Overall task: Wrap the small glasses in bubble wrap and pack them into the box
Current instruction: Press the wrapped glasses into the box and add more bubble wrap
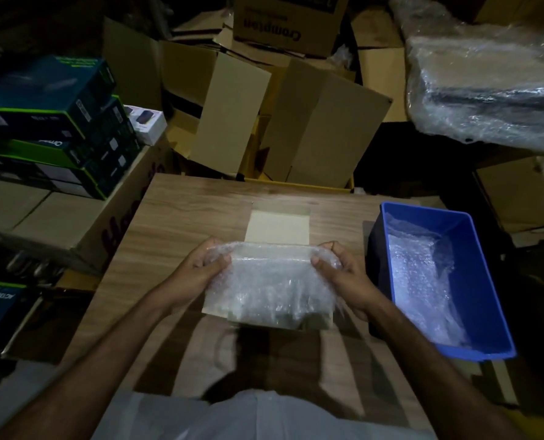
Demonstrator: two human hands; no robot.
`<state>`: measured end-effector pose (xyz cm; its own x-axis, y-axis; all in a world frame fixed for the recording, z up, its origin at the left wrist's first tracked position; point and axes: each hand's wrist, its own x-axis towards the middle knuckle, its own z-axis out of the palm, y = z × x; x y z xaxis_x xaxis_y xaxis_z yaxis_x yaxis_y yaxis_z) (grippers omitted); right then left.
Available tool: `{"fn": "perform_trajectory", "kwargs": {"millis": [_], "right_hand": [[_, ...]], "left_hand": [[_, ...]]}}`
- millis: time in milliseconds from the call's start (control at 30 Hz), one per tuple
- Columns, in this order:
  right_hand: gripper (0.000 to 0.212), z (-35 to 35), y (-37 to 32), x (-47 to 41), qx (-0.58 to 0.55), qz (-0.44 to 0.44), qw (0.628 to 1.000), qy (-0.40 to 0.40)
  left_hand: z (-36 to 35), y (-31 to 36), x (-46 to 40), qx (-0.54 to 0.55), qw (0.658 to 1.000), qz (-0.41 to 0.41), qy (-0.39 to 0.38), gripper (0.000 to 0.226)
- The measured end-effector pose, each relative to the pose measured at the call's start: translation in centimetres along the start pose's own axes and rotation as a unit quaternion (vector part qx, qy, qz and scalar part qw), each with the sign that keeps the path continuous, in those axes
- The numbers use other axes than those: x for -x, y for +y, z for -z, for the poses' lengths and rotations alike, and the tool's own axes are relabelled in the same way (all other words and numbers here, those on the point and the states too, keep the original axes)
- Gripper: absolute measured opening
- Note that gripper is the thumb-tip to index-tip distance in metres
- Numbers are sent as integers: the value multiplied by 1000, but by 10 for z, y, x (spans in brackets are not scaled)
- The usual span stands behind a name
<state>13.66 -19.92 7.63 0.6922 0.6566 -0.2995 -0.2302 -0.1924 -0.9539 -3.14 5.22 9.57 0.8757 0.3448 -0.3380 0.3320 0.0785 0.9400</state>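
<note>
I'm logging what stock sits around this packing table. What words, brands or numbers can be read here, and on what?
"Crompton", upside down, on the cardboard box at top centre.
Dark lettering on the side of the large carton left of the table: partly hidden, unreadable.
Print on the stacked blue-green boxes: too blurred.

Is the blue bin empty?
No. Bubble wrap lies inside the blue bin, covering its floor; whether glasses lie under it, cannot tell.

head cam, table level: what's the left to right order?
Stacked dark boxes → left hand → bubble wrap held over the small box → right hand → blue bin lined with more wrap.
</note>
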Motion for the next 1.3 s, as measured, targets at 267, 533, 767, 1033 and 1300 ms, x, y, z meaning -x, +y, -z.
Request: {"fn": "perform_trajectory", "kwargs": {"millis": [267, 533, 767, 1033, 1300], "right_hand": [[21, 6, 4, 7, -91, -82, 991, -43], [30, 4, 15, -2, 89, 44, 995, 4], [18, -3, 26, -3, 196, 54, 978, -48], [28, -10, 41, -4, 253, 36, 967, -20], [22, -24, 55, -12, 522, 168, 831, -90]], "left_hand": [[13, -10, 4, 143, 985, 81, -51, 54], [4, -7, 8, -102, 994, -6, -22, 39], [6, -25, -5, -200, 978, -31, -52, 29], [5, -35, -7, -213, 976, 14, -35, 10], [-1, -57, -23, -462, 874, -124, -82, 38]]}}
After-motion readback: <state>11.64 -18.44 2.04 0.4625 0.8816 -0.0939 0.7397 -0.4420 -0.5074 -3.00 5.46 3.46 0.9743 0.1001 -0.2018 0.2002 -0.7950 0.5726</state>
